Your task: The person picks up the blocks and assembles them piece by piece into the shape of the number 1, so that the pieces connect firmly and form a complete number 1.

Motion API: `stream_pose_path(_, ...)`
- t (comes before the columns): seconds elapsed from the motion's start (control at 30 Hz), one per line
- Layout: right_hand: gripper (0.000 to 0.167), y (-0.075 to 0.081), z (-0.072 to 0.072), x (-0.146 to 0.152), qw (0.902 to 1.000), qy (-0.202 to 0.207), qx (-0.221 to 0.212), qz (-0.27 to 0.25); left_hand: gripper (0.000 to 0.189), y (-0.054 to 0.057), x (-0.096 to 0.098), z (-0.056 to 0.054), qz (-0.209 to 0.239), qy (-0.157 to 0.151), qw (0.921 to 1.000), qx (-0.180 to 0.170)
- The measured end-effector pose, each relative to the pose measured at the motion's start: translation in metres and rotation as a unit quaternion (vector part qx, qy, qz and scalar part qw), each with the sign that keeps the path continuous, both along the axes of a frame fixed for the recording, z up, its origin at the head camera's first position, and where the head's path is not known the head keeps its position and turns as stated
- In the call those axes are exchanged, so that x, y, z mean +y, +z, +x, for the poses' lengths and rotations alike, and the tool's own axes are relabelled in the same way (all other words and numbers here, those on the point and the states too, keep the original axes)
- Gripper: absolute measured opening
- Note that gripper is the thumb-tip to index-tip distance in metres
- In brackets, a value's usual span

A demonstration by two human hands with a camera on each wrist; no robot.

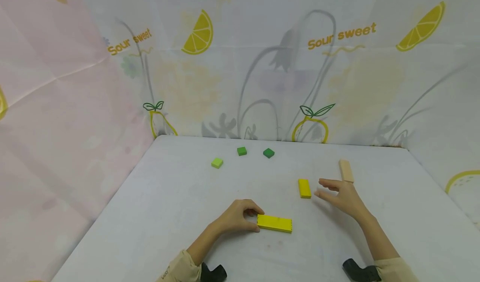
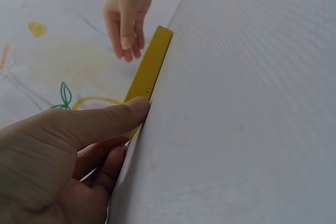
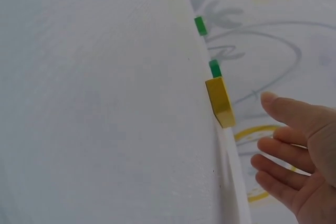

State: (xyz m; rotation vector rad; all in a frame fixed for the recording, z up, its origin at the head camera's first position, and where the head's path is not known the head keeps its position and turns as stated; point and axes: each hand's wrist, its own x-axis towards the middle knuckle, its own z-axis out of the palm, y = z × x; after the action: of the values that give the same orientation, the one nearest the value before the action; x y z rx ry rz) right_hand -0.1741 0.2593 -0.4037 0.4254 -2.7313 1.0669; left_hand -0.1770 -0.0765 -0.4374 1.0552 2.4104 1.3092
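My left hand (image 1: 238,217) pinches the left end of a long yellow block (image 1: 275,223) that lies on the white table. In the left wrist view the thumb lies along the near end of that long yellow block (image 2: 149,66), with the other fingers partly hidden beneath. My right hand (image 1: 346,198) hovers to the right with fingers spread and nothing between them. Just left of its fingertips lies a shorter yellow block (image 1: 304,188). The right wrist view shows the open right hand (image 3: 299,150) beside this shorter yellow block (image 3: 220,103).
A light wooden block (image 1: 346,170) lies just beyond the right hand. Farther back on the table (image 1: 157,198) are a light green block (image 1: 217,163), a green block (image 1: 241,151) and a darker green block (image 1: 268,153). A printed cloth (image 1: 240,78) hangs behind the table.
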Motion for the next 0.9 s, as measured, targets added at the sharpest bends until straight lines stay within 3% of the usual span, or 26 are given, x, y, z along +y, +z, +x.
stream_pose_path(0.53,0.049,-0.002,-0.007,-0.002,0.9986,0.029,-0.039,0.023,0.037,0.0,-0.001,0.002,0.014,-0.003,0.9998,-0.016)
stream_pose_path(0.9,0.056,-0.002,-0.028,-0.003,0.9948,0.081,-0.035,0.051,0.036,-0.001,-0.001,0.0,0.019,-0.003,0.9997,-0.016)
